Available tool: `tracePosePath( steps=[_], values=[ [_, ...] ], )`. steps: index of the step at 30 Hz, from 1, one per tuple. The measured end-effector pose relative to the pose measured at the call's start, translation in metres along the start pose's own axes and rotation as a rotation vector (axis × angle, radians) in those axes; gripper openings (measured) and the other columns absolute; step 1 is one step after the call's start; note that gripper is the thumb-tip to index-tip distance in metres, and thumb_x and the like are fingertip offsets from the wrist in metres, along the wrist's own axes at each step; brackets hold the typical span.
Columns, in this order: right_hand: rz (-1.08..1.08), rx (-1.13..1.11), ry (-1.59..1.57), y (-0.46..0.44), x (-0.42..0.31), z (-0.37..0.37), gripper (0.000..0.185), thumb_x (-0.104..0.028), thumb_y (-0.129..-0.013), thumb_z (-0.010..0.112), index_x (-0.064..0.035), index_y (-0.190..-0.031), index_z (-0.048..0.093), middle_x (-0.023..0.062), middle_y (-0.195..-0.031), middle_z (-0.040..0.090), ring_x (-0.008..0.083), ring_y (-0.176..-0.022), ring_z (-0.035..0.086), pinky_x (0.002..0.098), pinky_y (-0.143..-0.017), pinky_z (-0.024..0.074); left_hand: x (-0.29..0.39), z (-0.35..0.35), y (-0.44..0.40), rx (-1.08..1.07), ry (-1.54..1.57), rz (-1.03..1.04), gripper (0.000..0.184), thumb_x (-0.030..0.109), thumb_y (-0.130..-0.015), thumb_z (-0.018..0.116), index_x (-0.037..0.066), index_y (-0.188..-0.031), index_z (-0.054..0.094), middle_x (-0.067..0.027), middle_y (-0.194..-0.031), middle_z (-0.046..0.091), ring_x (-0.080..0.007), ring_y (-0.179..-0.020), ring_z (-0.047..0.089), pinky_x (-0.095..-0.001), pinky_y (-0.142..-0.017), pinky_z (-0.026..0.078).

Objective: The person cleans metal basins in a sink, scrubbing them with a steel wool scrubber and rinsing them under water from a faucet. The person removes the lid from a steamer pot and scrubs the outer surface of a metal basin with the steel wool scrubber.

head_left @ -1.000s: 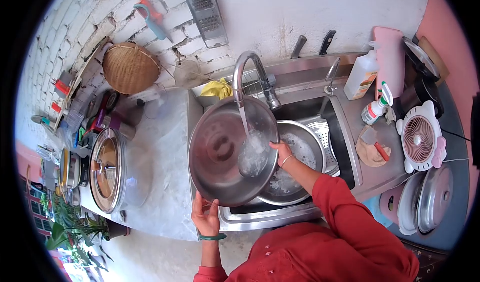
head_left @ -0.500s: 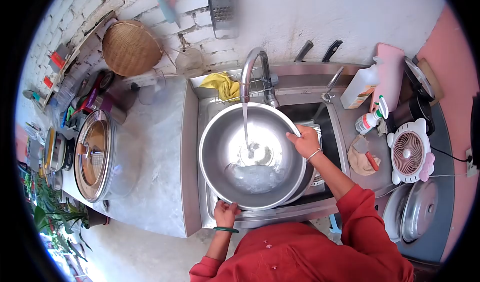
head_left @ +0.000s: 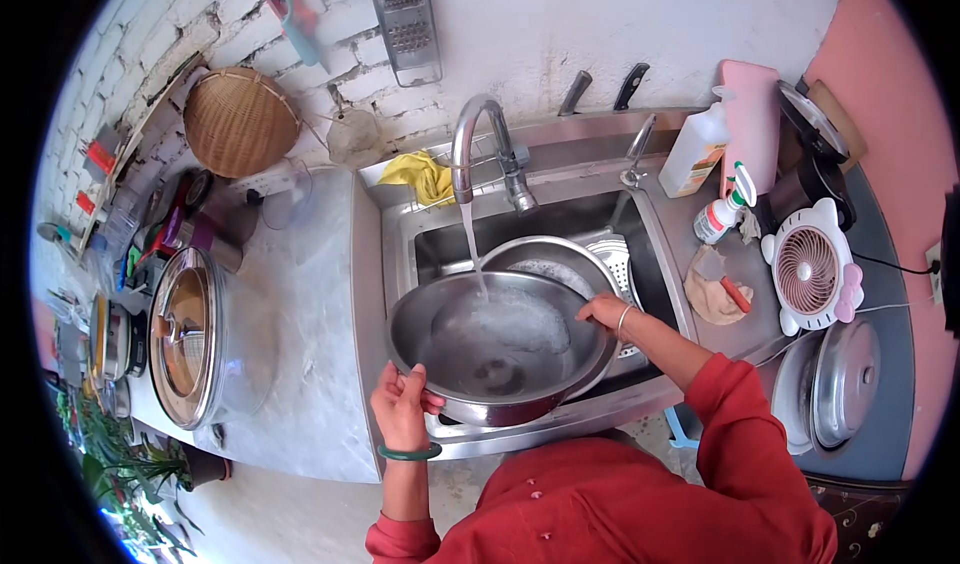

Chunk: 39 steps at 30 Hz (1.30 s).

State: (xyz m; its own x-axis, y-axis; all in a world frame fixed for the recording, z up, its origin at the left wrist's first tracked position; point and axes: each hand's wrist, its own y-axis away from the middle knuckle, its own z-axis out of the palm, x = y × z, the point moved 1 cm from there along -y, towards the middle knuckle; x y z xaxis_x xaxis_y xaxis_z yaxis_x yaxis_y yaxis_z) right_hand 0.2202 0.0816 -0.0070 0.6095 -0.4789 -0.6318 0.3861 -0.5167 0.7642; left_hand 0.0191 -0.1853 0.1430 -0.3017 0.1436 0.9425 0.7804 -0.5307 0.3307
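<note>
A large steel basin (head_left: 490, 364) with some water in it is tilted over the sink (head_left: 655, 264). My left hand (head_left: 404, 404) grips its near-left rim, with a green bangle on the wrist. On its right rim, my right hand (head_left: 603, 314) is closed, fingers partly hidden. Water runs from the curved faucet (head_left: 464, 154) into the basin near its far rim. Behind and beneath sits a second steel basin (head_left: 560, 249) in the sink, holding some liquid. A perforated white rack (head_left: 617, 264) shows beside it.
A glass pot with a lid (head_left: 185, 339) stands on the left counter. A yellow cloth (head_left: 420, 176) hangs behind the sink. On the right are a spray bottle (head_left: 722, 209), a white jug (head_left: 697, 149), a beige cloth (head_left: 712, 289) and a small fan (head_left: 810, 269).
The held basin has tipped from facing up to a slant and shifted nearer to me, uncovering the second basin. My left hand has moved up and left with the rim.
</note>
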Motion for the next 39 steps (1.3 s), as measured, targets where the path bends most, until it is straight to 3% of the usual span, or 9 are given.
tracePosePath(
  steps=[7,11,13,22,29,32,36,37,39],
  values=[
    [0.137,-0.246,-0.244,0.000,0.041,0.066,0.023,-0.008,-0.078,0.058,0.0065,-0.097,0.058,0.0186,-0.094,0.062,0.0288,-0.081,0.063,0.0417,-0.067,0.0518,0.067,0.062,0.013,-0.143,-0.247,0.315,0.048,0.004,-0.084,0.056,-0.011,-0.125,0.036,-0.0005,-0.056,0.046,-0.0082,-0.041,0.049,-0.0195,-0.036,0.039],
    [0.264,-0.511,-0.402,-0.012,0.076,0.093,0.009,-0.012,-0.075,0.057,-0.0056,-0.070,0.059,0.0062,-0.065,0.058,0.0161,-0.050,0.056,0.0273,-0.039,0.0399,0.082,0.092,-0.005,-0.171,-0.174,0.236,0.059,0.010,-0.085,0.057,-0.015,-0.128,0.026,-0.0017,-0.057,0.049,-0.0088,-0.043,0.049,-0.0186,-0.037,0.038],
    [0.376,-0.711,-0.472,-0.013,0.086,0.100,0.023,-0.016,-0.077,0.053,-0.0149,-0.057,0.043,-0.0030,-0.050,0.037,0.0057,-0.038,0.028,0.0177,-0.035,0.0250,0.082,0.104,-0.022,-0.203,-0.214,0.219,0.028,0.009,-0.084,0.057,-0.008,-0.103,0.046,-0.0026,-0.059,0.051,-0.0100,-0.046,0.053,-0.0186,-0.038,0.039],
    [0.565,-0.969,-0.649,0.026,0.079,0.080,0.034,-0.032,-0.084,0.049,-0.0151,-0.055,0.041,-0.0048,-0.048,0.036,0.0036,-0.036,0.031,0.0143,-0.032,0.0225,0.091,0.134,-0.021,-0.349,-0.261,0.078,0.022,0.018,-0.085,0.055,-0.002,-0.092,0.047,-0.0105,-0.072,0.055,-0.0169,-0.060,0.060,-0.0208,-0.048,0.048],
    [0.193,-0.445,-0.320,0.037,0.071,0.023,0.013,-0.012,-0.073,0.054,-0.0057,-0.062,0.054,0.0017,-0.049,0.046,0.0102,-0.035,0.038,0.0201,-0.031,0.0292,0.073,0.079,-0.009,-0.320,-0.040,-0.023,0.038,0.016,-0.082,0.061,0.001,-0.114,0.048,-0.0018,-0.070,0.057,-0.0138,-0.059,0.058,-0.0221,-0.049,0.048],
    [-0.035,0.035,-0.170,0.078,0.052,-0.004,0.017,-0.009,-0.072,0.050,0.0027,-0.061,0.055,0.0195,-0.064,0.060,0.0175,-0.036,0.049,0.0276,-0.032,0.0369,0.044,0.052,-0.010,-0.187,-0.048,-0.032,0.018,0.014,-0.081,0.063,0.004,-0.093,0.055,0.0021,-0.059,0.046,-0.0081,-0.048,0.043,-0.0203,-0.043,0.037],
    [-0.201,0.270,0.025,0.087,0.054,-0.013,0.019,-0.011,-0.070,0.053,0.0083,-0.070,0.053,0.0228,-0.063,0.059,0.0300,-0.045,0.057,0.0398,-0.043,0.0473,-0.051,0.007,-0.062,-0.132,-0.149,0.004,0.010,0.011,-0.079,0.065,0.008,-0.083,0.056,0.0040,-0.053,0.040,-0.0046,-0.046,0.036,-0.0200,-0.043,0.029],
    [-0.375,0.496,0.171,0.090,0.056,-0.012,0.025,-0.012,-0.070,0.055,0.0110,-0.079,0.050,0.0247,-0.064,0.059,0.0349,-0.054,0.059,0.0433,-0.051,0.0485,-0.071,0.001,-0.073,-0.153,-0.287,0.052,0.027,0.029,-0.085,0.059,0.003,-0.087,0.057,-0.0016,-0.057,0.049,-0.0108,-0.049,0.043,-0.0249,-0.045,0.035],
    [-0.543,0.721,0.333,0.102,0.054,-0.009,0.038,-0.014,-0.070,0.057,0.0134,-0.093,0.043,0.0281,-0.066,0.058,0.0420,-0.065,0.059,0.0477,-0.062,0.0490,-0.101,0.002,-0.086,-0.129,-0.313,0.006,0.030,0.006,-0.079,0.060,-0.003,-0.106,0.051,-0.0006,-0.058,0.052,-0.0083,-0.041,0.046,-0.0225,-0.034,0.038]
  ],
)
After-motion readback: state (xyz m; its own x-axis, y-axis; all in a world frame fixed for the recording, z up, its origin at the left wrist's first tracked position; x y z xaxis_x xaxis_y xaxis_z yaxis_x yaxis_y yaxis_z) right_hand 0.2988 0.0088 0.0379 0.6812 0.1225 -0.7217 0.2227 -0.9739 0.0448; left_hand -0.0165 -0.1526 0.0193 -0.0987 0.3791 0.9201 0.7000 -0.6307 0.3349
